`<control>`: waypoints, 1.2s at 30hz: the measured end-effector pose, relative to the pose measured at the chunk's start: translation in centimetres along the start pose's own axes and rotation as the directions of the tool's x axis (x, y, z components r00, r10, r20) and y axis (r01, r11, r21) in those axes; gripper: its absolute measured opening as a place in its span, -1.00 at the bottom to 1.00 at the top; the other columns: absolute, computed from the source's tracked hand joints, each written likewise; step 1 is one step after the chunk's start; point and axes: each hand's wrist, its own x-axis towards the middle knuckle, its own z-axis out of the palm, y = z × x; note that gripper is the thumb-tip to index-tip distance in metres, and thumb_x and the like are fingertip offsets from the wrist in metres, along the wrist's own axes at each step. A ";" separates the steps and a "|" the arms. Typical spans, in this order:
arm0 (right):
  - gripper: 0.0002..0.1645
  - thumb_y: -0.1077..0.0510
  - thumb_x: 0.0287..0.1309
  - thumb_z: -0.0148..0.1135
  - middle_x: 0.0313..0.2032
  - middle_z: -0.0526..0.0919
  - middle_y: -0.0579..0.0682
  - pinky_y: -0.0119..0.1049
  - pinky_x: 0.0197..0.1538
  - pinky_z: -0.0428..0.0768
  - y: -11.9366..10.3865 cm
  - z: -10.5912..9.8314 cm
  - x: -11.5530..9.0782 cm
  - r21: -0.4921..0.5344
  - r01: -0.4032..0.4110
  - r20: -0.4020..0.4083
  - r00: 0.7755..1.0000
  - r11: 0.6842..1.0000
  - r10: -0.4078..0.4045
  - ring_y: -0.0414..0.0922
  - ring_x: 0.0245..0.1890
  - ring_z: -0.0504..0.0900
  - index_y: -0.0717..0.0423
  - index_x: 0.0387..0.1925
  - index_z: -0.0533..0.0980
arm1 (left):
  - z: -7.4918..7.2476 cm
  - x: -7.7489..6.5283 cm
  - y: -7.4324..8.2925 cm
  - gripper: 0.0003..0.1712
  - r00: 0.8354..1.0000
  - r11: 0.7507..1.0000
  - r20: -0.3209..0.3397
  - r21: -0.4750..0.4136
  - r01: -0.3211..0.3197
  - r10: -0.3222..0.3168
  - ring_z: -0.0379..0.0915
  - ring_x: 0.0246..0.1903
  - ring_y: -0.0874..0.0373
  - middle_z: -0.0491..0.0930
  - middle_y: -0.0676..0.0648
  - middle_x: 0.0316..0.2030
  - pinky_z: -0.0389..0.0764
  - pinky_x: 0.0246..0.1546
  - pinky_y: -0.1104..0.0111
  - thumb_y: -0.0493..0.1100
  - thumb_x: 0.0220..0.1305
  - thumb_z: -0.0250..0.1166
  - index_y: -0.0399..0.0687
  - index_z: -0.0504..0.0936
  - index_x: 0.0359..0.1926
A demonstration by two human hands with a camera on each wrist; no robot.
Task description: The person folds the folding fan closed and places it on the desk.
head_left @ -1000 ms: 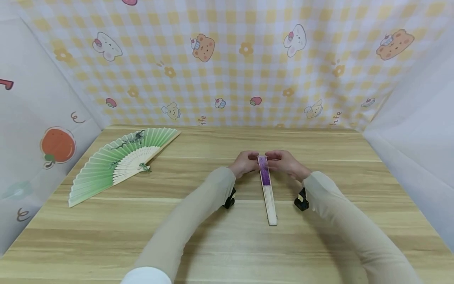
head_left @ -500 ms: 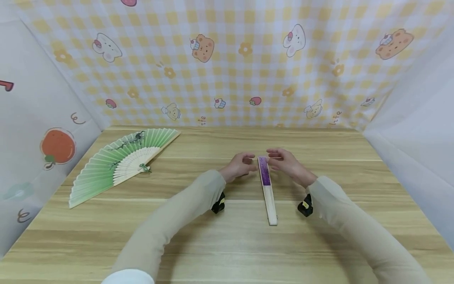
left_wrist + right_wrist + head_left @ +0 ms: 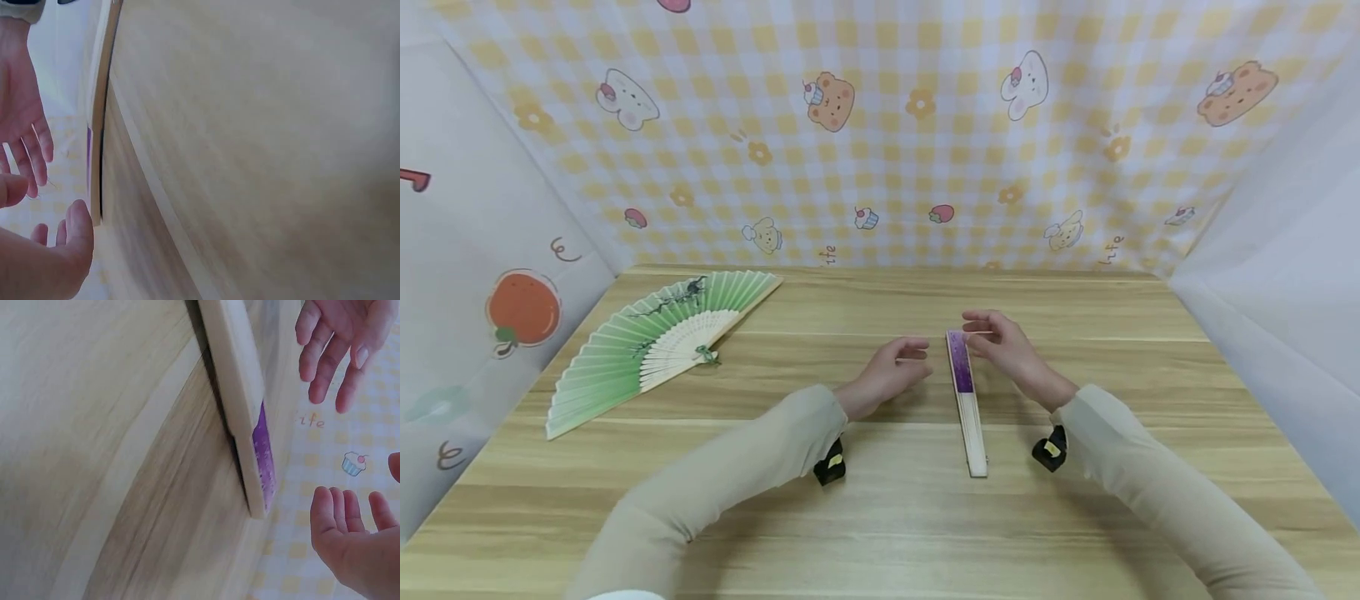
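A folded hand fan [image 3: 966,400] with purple cloth and pale wooden ribs lies on the table, its purple end pointing away from me. To its left is my left hand [image 3: 887,375], fingers relaxed and a small gap short of the fan. My right hand [image 3: 1009,350] hovers at the fan's purple end on the right side, fingers loosely bent around nothing. In the left wrist view the fan [image 3: 97,125] stretches along the table edge-on, with the left hand's fingers near its far tip. The right wrist view shows the purple strip [image 3: 265,456] and both hands apart from it.
An opened green folding fan [image 3: 655,350] with a dark branch print and a green tassel [image 3: 706,353] lies at the left of the wooden table [image 3: 895,517]. Behind the table hangs a yellow checked curtain [image 3: 917,150]. White sheets [image 3: 467,233] close off both sides.
Both hands have drawn away from the purple fan. The left hand moved left and nearer to me; the right shifted slightly rightward. The fan stays in place.
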 end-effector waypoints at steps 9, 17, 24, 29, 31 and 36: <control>-0.57 0.23 0.21 0.00 0.01 0.38 0.30 -0.13 0.05 0.44 -1.1 0.9 -0.2 -0.043 0.085 -0.007 0.996 0.995 -0.086 0.09 -0.02 0.41 0.35 0.09 0.27 | -2.0 -3.0 -0.7 -0.50 0.993 0.994 -0.040 -0.005 -0.111 0.111 0.39 -0.05 -0.07 0.37 -0.27 0.05 0.52 -0.11 0.29 -0.28 0.17 0.14 -0.28 0.30 0.15; -0.59 0.16 0.21 0.03 -0.01 0.43 0.20 -0.27 0.02 0.45 -2.1 1.8 -1.0 -0.058 0.099 0.022 0.995 0.993 -0.098 -0.02 -0.04 0.43 0.30 0.04 0.33 | -5.0 -5.1 -1.2 -0.51 0.982 0.989 -0.120 0.030 -0.145 0.147 0.37 -0.04 -0.05 0.37 -0.25 0.04 0.49 -0.07 0.26 -0.29 0.17 0.15 -0.26 0.30 0.14; -0.64 0.23 0.20 0.02 -0.07 0.48 0.19 -0.23 -0.06 0.50 -2.5 3.1 -1.2 -0.096 0.170 0.132 0.979 0.981 -0.157 0.01 -0.09 0.45 0.31 0.02 0.36 | -7.8 -6.7 -1.4 -0.53 0.968 0.982 -0.168 0.064 -0.178 0.186 0.35 -0.02 -0.05 0.35 -0.27 0.05 0.49 -0.06 0.22 -0.26 0.20 0.14 -0.21 0.30 0.14; -0.66 0.21 0.20 0.03 -0.09 0.49 0.15 -0.24 -0.07 0.51 -2.7 4.3 -1.0 -0.089 0.194 0.180 0.968 0.977 -0.176 -0.01 -0.10 0.46 0.29 -0.01 0.38 | -9.8 -7.9 -1.9 -0.53 0.958 0.981 -0.215 0.076 -0.179 0.191 0.34 -0.01 -0.09 0.34 -0.31 0.06 0.51 -0.11 0.32 -0.26 0.20 0.14 -0.25 0.29 0.13; -0.67 0.24 0.19 0.04 -0.11 0.49 0.17 -0.27 -0.08 0.51 -2.5 4.8 -0.9 -0.092 0.215 0.190 0.962 0.972 -0.195 -0.02 -0.12 0.47 0.31 -0.03 0.39 | -10.8 -8.4 -2.0 -0.51 0.955 0.983 -0.237 0.071 -0.169 0.181 0.35 -0.02 -0.04 0.32 -0.32 0.07 0.50 -0.12 0.41 -0.24 0.20 0.13 -0.27 0.27 0.14; -0.70 0.28 0.15 0.07 -0.14 0.50 0.24 -0.25 -0.08 0.51 -2.2 5.9 -0.9 -0.097 0.244 0.211 0.953 0.965 -0.220 -0.03 -0.15 0.48 0.33 -0.07 0.41 | -13.2 -10.0 -1.8 -0.46 0.939 0.984 -0.294 0.059 -0.166 0.176 0.41 -0.13 0.26 0.30 -0.31 0.07 0.50 -0.17 0.52 -0.20 0.22 0.13 -0.29 0.22 0.18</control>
